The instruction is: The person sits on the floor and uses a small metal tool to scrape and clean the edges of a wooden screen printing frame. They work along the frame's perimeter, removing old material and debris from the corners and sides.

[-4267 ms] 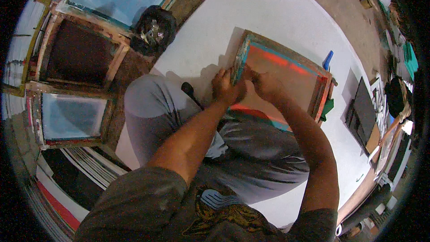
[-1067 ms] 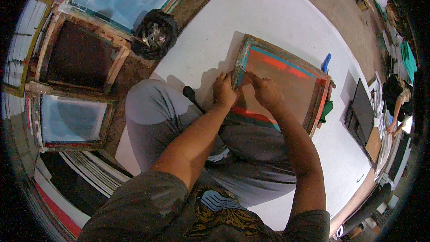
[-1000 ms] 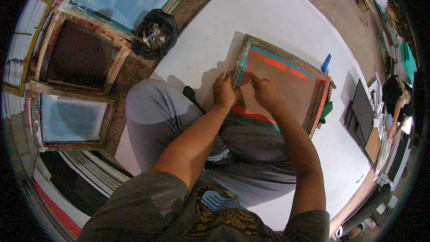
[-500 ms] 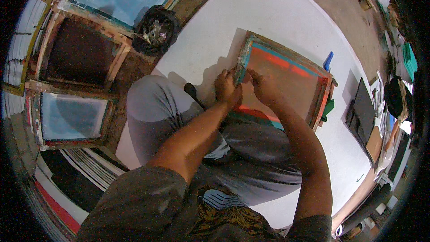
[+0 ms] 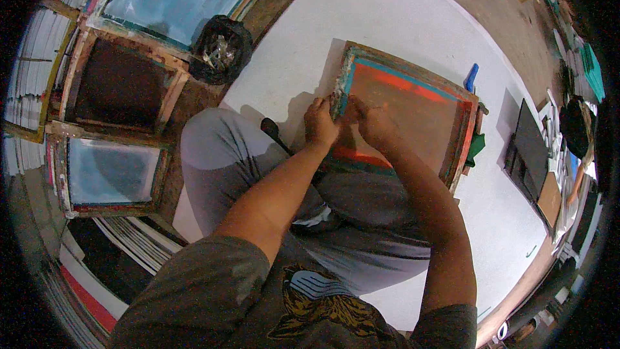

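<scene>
Partly hidden by both hands, the near left corner of the wooden screen frame [image 5: 413,106] cannot be read clearly, and whatever small thing the fingers work on there is too small to make out. Its near edge is covered by the person's forearms and grey-clad legs, so where the frame meets the lap cannot be told. The frame lies tilted on the white sheet [image 5: 387,13] spread over the floor, straight ahead of the person, its mesh brownish with red and teal bands along the borders.

At that corner the left hand [image 5: 321,124] is curled, fingers bent around the teal-stained outer edge of the frame, gripping it. Just beside it the right hand [image 5: 374,124] rests on the mesh inside the same corner, fingers drawn together and pressed down; whether it pinches anything I cannot tell.

A dark handle [image 5: 274,134] pokes out beside the left wrist, its lower end hidden. A blue object [image 5: 471,77] peeks from behind the frame's far side. Off the sheet to the left, a black plastic bag [image 5: 219,48] sits near three more screen frames [image 5: 123,84], the outer ones bent by the lens
</scene>
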